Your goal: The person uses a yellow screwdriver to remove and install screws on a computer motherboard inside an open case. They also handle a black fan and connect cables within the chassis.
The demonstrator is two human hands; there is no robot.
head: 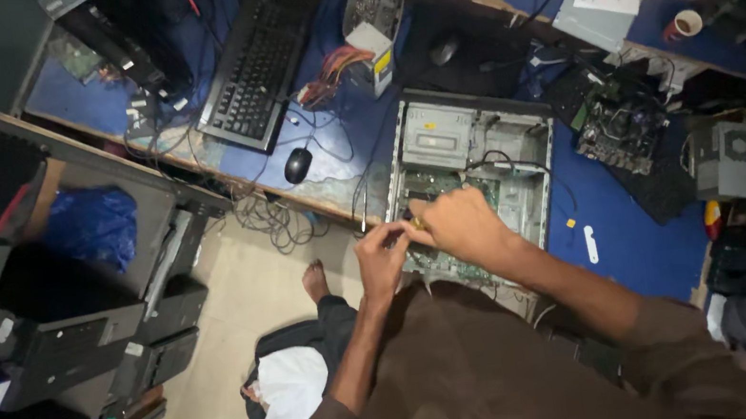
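Open computer case (473, 163) holds green board (448, 192).

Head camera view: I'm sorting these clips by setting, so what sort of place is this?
Probably a computer repair workbench: an opened computer case lies under both hands, a loose circuit board sits beside it, and a keyboard lies among tangled cables.

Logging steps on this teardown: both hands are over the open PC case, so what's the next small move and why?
Probably bring the small yellowish part down onto the green board. The left hand and right hand pinch it together just above the open computer case, which lies flat at the table edge. What the part is cannot be told.
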